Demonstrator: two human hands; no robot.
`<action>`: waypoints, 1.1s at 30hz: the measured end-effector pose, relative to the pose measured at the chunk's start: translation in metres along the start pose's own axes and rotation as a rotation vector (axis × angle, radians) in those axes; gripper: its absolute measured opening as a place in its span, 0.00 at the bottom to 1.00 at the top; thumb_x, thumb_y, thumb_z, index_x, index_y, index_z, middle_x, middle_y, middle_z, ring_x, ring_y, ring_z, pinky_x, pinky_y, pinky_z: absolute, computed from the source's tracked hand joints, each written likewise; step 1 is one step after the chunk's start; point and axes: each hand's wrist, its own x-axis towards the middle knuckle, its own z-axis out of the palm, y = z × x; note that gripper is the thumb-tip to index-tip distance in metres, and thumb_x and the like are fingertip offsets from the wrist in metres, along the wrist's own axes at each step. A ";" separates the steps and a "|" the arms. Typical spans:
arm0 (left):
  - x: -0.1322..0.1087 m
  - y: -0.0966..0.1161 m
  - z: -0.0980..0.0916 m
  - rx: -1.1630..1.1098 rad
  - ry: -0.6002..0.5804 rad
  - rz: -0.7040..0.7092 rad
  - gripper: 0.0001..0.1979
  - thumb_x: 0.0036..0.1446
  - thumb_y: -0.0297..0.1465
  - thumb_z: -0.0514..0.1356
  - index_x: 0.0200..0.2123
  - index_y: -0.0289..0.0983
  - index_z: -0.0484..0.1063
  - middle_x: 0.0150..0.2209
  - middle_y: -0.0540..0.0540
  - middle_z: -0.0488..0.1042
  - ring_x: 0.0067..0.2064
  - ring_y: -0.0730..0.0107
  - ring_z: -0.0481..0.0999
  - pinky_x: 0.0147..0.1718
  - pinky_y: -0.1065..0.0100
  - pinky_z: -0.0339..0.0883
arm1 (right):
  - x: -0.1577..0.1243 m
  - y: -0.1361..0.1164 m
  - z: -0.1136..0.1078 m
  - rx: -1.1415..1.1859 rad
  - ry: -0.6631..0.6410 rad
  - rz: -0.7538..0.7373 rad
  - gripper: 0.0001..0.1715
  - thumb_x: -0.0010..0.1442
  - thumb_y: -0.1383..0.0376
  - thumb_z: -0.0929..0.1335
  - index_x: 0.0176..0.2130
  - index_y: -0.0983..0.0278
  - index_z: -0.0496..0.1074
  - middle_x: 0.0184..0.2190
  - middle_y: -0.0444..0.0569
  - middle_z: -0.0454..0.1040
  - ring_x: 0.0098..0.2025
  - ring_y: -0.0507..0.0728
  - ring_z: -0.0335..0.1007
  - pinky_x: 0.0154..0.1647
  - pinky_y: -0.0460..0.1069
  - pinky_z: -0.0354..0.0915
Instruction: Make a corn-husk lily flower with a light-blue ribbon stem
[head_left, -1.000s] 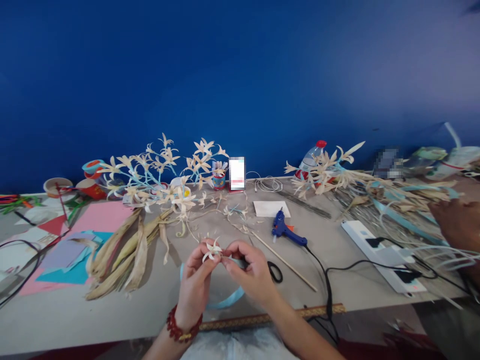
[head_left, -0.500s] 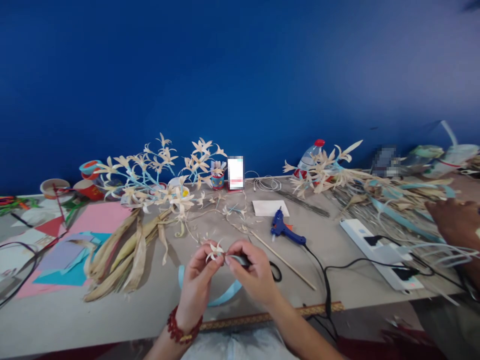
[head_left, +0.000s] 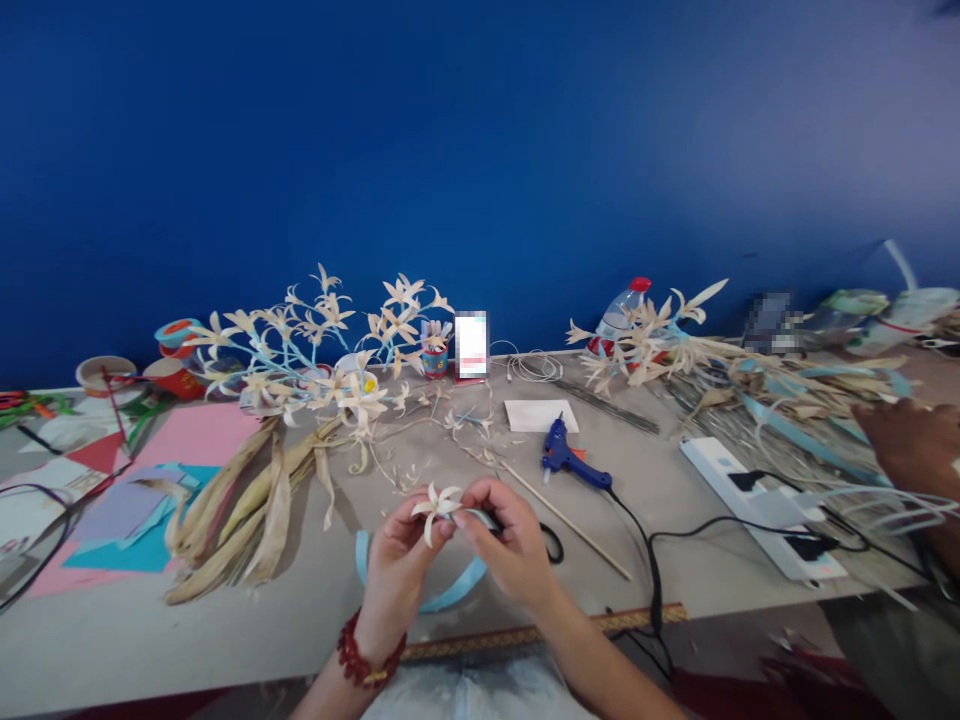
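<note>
A small cream husk flower (head_left: 436,506) is pinched between the thumb and fingers of my left hand (head_left: 400,560), its petals facing up. Just beside it, my right hand (head_left: 514,550) has its thumb and fingers closed at the flower's base, on the end of a light blue strip of tape (head_left: 457,588). The strip curves below both hands, and part of it is hidden behind my left hand. A black loop handle (head_left: 553,543) shows past my right hand; the rest of that tool is covered.
Husk flowers on blue stems (head_left: 300,340) stand at the back left, near dried corn husks (head_left: 262,520) and coloured paper (head_left: 202,435). A blue glue gun (head_left: 559,450), a thin stick (head_left: 570,520) and a power strip (head_left: 757,510) lie rightward. Another person's hand (head_left: 911,440) rests far right.
The flower has turned in my fingers, so its petals now face up and look more spread. My hands stay in nearly the same place.
</note>
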 end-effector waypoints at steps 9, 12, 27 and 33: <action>-0.001 0.001 0.003 -0.126 -0.039 -0.105 0.11 0.43 0.30 0.72 0.33 0.36 0.80 0.32 0.46 0.79 0.34 0.71 0.75 0.37 0.71 0.70 | -0.003 0.002 0.002 -0.018 0.021 -0.095 0.06 0.61 0.63 0.66 0.33 0.62 0.69 0.28 0.46 0.72 0.29 0.54 0.68 0.32 0.48 0.63; -0.001 0.000 0.004 -0.153 -0.031 -0.118 0.11 0.43 0.30 0.72 0.33 0.37 0.79 0.32 0.46 0.78 0.33 0.71 0.75 0.34 0.71 0.70 | -0.002 0.005 0.002 -0.011 0.004 -0.080 0.07 0.62 0.62 0.65 0.33 0.62 0.69 0.28 0.46 0.72 0.29 0.54 0.68 0.32 0.48 0.63; 0.000 0.006 0.006 -0.136 0.004 -0.123 0.09 0.44 0.30 0.71 0.31 0.36 0.78 0.30 0.48 0.76 0.32 0.73 0.72 0.35 0.73 0.66 | 0.001 -0.005 -0.004 -0.058 -0.108 0.041 0.06 0.57 0.63 0.68 0.30 0.63 0.69 0.23 0.42 0.65 0.26 0.51 0.57 0.26 0.45 0.56; 0.000 0.005 0.004 -0.149 -0.018 -0.126 0.06 0.46 0.29 0.70 0.29 0.35 0.77 0.30 0.48 0.74 0.32 0.73 0.71 0.34 0.73 0.66 | 0.004 -0.001 -0.004 0.022 -0.170 0.119 0.10 0.57 0.60 0.68 0.28 0.63 0.67 0.21 0.39 0.61 0.23 0.49 0.53 0.23 0.44 0.52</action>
